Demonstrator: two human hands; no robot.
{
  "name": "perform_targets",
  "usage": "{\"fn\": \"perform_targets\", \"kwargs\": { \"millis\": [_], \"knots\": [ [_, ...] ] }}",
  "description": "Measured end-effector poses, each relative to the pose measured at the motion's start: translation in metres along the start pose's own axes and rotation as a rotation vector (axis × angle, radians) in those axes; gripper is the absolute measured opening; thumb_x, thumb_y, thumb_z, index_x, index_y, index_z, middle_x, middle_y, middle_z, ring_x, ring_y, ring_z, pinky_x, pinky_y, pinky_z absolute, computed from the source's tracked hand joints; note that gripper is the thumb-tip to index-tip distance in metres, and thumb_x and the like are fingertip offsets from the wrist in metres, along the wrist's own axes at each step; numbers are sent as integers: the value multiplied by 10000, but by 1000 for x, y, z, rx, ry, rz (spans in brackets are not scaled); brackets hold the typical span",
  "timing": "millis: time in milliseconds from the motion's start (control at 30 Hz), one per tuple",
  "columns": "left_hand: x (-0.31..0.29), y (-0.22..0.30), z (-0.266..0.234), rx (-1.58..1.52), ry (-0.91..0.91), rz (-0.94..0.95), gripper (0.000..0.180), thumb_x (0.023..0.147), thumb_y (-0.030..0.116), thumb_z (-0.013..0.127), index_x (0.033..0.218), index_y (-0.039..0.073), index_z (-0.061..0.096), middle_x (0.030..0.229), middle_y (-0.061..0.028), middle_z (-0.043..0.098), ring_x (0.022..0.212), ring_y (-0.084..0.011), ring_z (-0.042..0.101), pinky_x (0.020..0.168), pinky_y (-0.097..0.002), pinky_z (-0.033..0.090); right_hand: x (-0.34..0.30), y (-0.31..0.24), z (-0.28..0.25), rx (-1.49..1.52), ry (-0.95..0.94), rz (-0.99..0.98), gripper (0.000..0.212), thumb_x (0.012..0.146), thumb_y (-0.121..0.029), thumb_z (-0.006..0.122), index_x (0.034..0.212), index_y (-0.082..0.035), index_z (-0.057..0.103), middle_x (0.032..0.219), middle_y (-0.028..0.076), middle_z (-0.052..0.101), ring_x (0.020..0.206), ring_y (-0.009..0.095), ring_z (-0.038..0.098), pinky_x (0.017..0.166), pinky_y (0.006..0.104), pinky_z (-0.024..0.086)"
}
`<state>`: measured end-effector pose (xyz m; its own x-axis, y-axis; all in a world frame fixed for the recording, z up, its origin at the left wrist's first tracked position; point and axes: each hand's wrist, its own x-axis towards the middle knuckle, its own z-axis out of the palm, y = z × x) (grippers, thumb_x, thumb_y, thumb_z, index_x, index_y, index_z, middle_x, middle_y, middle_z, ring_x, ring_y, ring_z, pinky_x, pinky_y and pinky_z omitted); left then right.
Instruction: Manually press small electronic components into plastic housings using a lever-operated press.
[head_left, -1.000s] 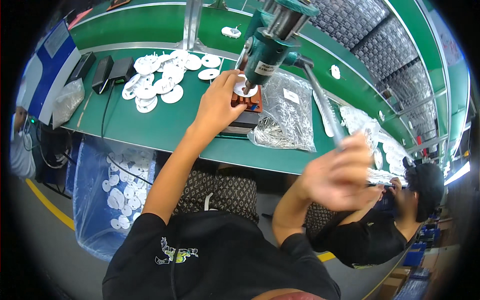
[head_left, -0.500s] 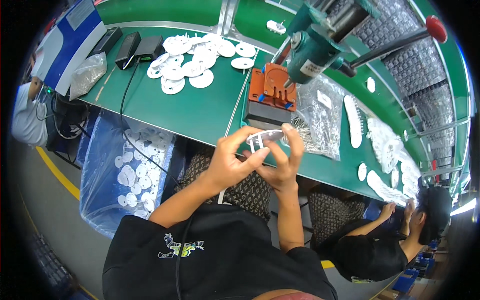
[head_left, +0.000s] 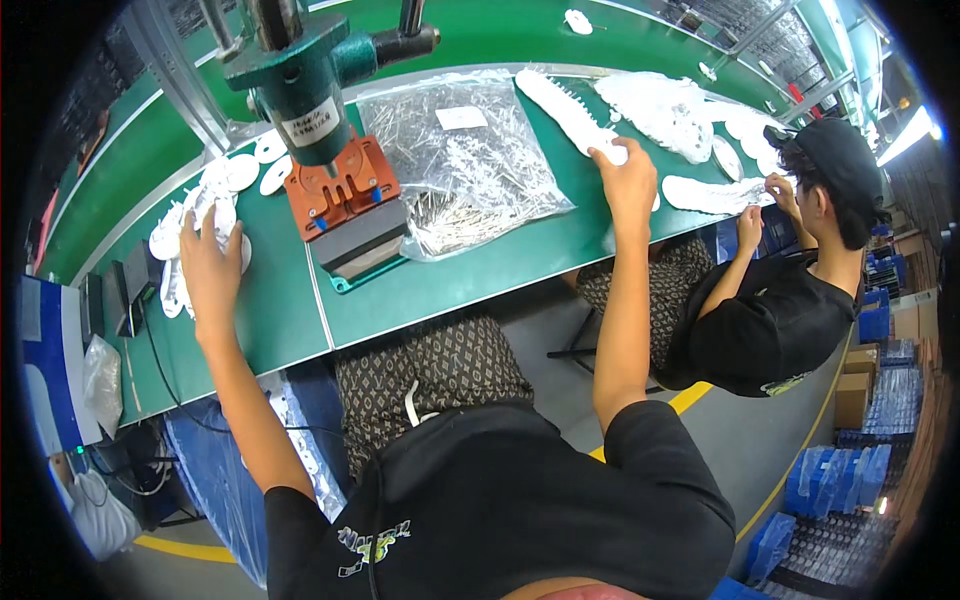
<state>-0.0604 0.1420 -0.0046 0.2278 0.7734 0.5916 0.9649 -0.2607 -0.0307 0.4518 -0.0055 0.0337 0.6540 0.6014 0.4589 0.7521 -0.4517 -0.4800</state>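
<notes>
The left hand (head_left: pixel 212 268) can be seen at nine o'clock from the middle of the view, open, with its fingers spread over a pile of white discs (head_left: pixel 238 172) on the green desk (head_left: pixel 275 322). Whether a disc is being touched there cannot be told. The right hand (head_left: pixel 630 185) is held at two o'clock, with its fingers bent round a white disc (head_left: pixel 618 150) at the near end of a long white row (head_left: pixel 557 103). Whether that disc is gripped or only touched cannot be told.

A green press (head_left: pixel 305 115) is set at eleven o'clock, and its tip is pointed down at an orange block (head_left: pixel 350 195). The block is held up on a dark base (head_left: pixel 360 237). At twelve o'clock, just beside the block, a clear bag (head_left: pixel 470 150) is laid flat, filled with thin metal pins.

A lumpy white bundle (head_left: pixel 655 112) is placed just past one o'clock. At three o'clock, a person in black (head_left: pixel 770 330) is seated by the desk, and another white row (head_left: pixel 710 196) is reached by that person's hands. At eight o'clock, below the desk, blue plastic (head_left: pixel 210 455) can be seen.
</notes>
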Motion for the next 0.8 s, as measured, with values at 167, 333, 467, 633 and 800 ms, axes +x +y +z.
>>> {"fn": "perform_targets", "kwargs": {
  "millis": [167,333,467,633,800],
  "knots": [
    [4,5,-5,-120,-256,-264,503,926,378,655,1351,122,570,1462,-196,491,1113,-418,636,935,-461,519,8,17,25,-34,-81,64,495,767,-340,819,1126,-28,683,1098,206,692,1072,381,635,911,476,499],
    [-2,-1,-4,-160,-142,-255,430,922,333,681,1274,100,599,1356,-148,591,1153,-378,616,945,-434,500,7,15,34,-37,-36,1,504,756,-350,829,1126,-40,684,1078,196,696,1063,381,629,918,472,491],
    [-2,1,-6,-192,-76,-265,462,907,330,698,1283,81,599,1234,-204,658,1139,-396,620,934,-434,496,9,17,43,-42,-33,-48,493,760,-358,835,1081,-26,664,1032,210,693,1034,395,625,891,476,486],
    [8,17,-14,-286,80,-255,522,911,355,687,1331,65,579,1239,-203,649,1155,-375,613,982,-411,480,4,38,51,-97,309,-423,416,809,-294,815,1040,4,636,1013,205,677,1014,398,616,886,491,474],
    [-6,42,-42,-554,233,-171,494,943,290,655,1375,69,565,1295,-171,626,1170,-317,610,1005,-404,463,-98,-56,6,490,137,-454,112,811,-56,760,888,-28,684,914,98,686,872,264,643,795,369,504]
  ]
}}
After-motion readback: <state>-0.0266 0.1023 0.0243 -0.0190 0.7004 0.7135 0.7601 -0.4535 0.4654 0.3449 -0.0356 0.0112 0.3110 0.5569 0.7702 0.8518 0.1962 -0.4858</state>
